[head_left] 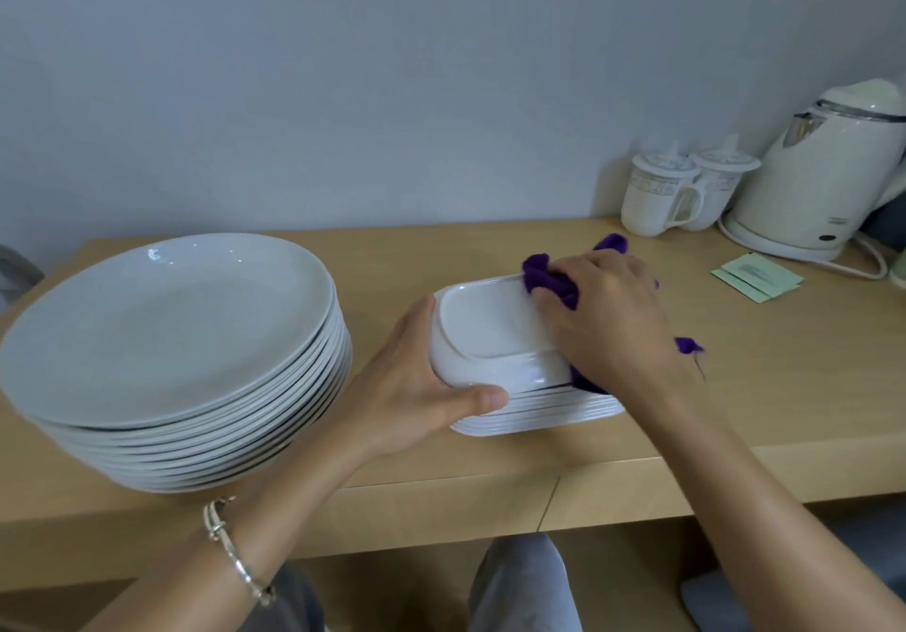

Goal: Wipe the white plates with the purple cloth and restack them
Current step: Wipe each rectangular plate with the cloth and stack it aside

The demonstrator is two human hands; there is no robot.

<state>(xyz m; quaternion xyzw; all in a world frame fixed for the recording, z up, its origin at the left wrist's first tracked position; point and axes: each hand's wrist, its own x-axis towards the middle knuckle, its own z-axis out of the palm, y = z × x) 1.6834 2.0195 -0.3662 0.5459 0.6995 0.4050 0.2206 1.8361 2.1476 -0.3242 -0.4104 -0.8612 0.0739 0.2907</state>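
- Two knees in grey trousers (519,582) show at the near edge, under the light wooden table (735,411).
- The left arm reaches in from the near left and slants up to the right. It has a thin silver bracelet (235,553) on the wrist.
- The left hand (412,386) grips the left end of a small white dish with rounded corners (485,327). The thumb is curled along the near side. The other fingers wrap round the far-left corner, and their tips are hidden.
- The dish is turned bottom side up, so its flat base faces the camera. It sits on top of a low stack of white rectangular plates (539,416) in the middle of the table.
- The right arm comes in from the near right. The right hand (613,322) is palm down over the right end of the dish.
- Its fingers are bunched round a crumpled purple cloth (544,278) and press it onto the dish. Bits of cloth stick out on the far side and the near side of the hand.
- To the left, well apart from the dish, stands a tall stack of round white plates (314,386).
- On the far right of the table lie pale green paper packets (757,278).
- Behind them stand two white mugs with lids (652,195) and a white electric kettle (823,175), close to the grey wall (343,68).
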